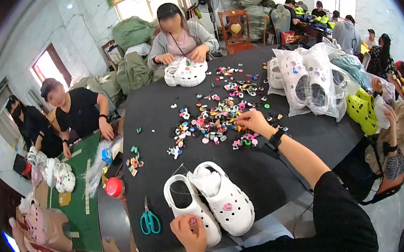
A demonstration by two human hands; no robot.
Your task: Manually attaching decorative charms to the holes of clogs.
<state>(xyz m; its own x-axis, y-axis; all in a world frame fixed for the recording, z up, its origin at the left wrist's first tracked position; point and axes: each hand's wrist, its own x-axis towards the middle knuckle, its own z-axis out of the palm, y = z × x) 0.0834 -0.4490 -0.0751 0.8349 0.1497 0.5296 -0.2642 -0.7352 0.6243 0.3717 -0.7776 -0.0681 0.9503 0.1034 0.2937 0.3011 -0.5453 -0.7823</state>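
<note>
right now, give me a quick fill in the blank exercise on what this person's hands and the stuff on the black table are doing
1. The left hand rests on the toe of a ____ clog.
2. The right hand reaches into the pile of small colourful ____ on the black table.
3. The scissors left of the clogs have ____ handles.
4. The other white clog beside it already carries a ____ charm.

Missing words: white; charms; teal; pink
</note>
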